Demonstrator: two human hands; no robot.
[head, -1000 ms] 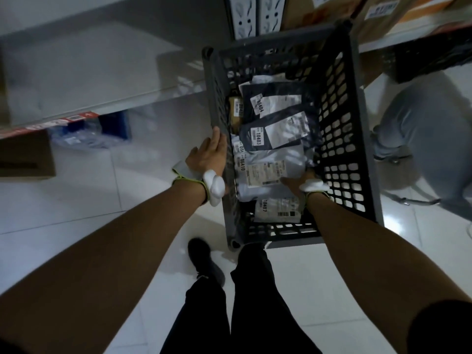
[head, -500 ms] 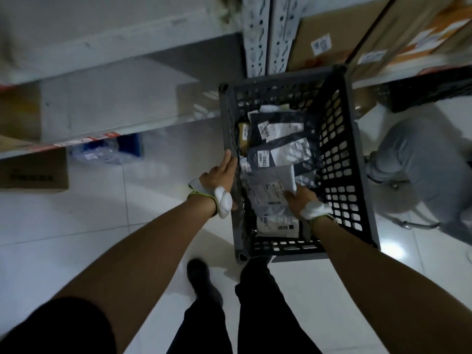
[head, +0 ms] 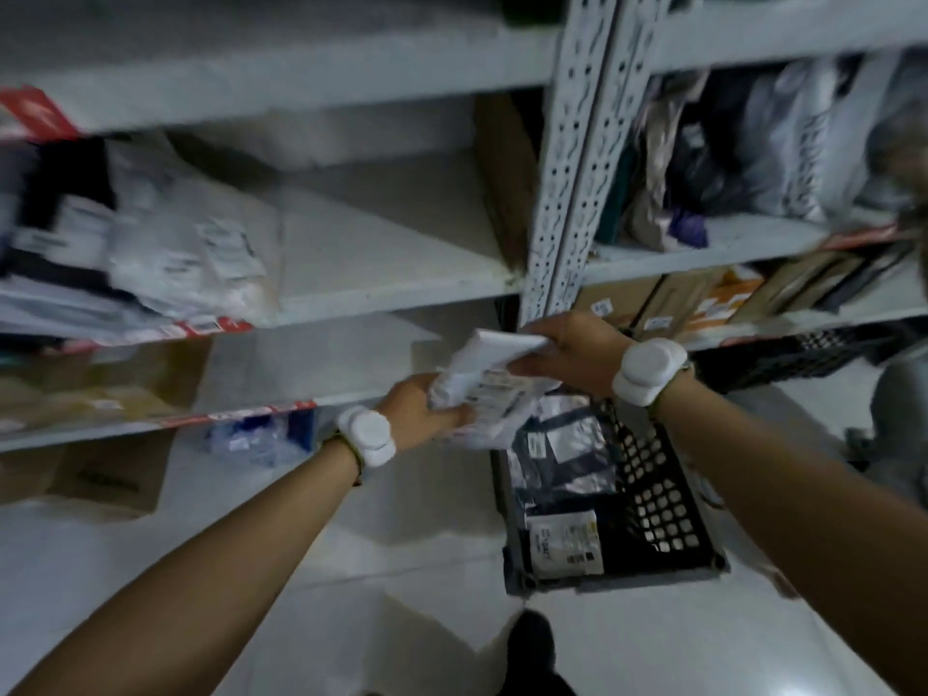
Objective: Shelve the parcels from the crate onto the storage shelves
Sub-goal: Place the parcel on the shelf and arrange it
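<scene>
Gripped by left hand and right hand, white parcel (label blurred), above dark crate; shelves behind

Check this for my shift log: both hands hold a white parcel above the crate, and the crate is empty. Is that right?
Not quite. The crate is not empty: the head view shows several dark and white parcels lying in it. The rest stands: the left hand and the right hand both hold a white parcel above the crate.
</scene>
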